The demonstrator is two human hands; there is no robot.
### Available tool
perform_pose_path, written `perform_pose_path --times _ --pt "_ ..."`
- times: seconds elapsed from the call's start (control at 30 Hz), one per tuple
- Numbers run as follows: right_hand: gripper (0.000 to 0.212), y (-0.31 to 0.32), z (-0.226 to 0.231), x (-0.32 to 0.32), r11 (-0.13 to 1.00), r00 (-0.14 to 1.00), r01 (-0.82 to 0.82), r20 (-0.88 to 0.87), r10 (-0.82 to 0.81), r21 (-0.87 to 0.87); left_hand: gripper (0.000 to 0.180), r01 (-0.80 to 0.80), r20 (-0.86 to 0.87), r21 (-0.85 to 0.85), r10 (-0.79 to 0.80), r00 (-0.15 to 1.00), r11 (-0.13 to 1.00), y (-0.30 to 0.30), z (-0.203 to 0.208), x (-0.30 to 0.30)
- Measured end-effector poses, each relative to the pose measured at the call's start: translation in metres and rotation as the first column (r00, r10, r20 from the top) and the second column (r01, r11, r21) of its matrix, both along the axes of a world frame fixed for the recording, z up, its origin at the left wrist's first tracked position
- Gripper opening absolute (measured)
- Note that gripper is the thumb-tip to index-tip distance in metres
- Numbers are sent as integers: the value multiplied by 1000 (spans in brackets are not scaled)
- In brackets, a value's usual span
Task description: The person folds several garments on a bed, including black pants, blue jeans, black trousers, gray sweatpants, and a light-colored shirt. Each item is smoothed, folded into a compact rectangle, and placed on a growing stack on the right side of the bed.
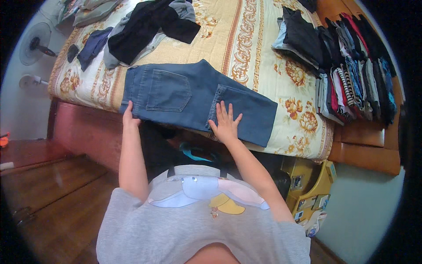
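A: A person stands at the near side of a bed (263, 66), jeans (200, 99) laid flat on it, straight ahead of both hands. Which way do they run?

B: Left to right, waistband (132, 86) at left, doubled-back leg at right, that right end slanting a little nearer. 1 back pocket (169, 90) faces up.

A: And the 2 hands?

B: Well apart, both on the denim. The left hand (131, 116) appears closed on the waistband's near corner, though some fingers are hidden. The right hand (227, 127) lies flat, fingers spread, over the turned-back hem (218, 92), making it the nearer one to the folded end.

A: Room around them?

B: Little on the near side: the jeans reach the bed's edge, and I cannot tell if they overhang. To the right, flowered cover runs up to folded clothes (351, 88). On the far side, a black-and-grey heap (145, 33) crowds the waistband, while patterned cover shows beyond the leg.
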State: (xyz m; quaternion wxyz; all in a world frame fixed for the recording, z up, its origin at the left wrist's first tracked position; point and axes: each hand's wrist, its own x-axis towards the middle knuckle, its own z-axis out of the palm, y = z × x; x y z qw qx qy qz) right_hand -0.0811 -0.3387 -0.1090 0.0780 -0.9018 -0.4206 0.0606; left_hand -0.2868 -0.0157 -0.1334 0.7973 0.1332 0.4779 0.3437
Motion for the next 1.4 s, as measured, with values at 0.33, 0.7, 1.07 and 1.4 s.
perform_pose_path --times 0.33,0.7,1.07,1.4 --pt "66 -5 30 23 1000 890 3 -456 -7 -10 34 221 -37 585 -246 969 781 -109 174 83" --pt "50 -117 109 127 475 118 837 -938 327 271 42 483 -679 715 -339 651 -505 -342 111 208" --pt "55 -141 37 126 544 639 766 -491 -591 342 63 820 -872 177 300 387 -544 -256 84 184" --pt "59 -103 7 66 830 819 555 131 -558 62 63 804 -898 41 330 290 -593 -244 39 174"
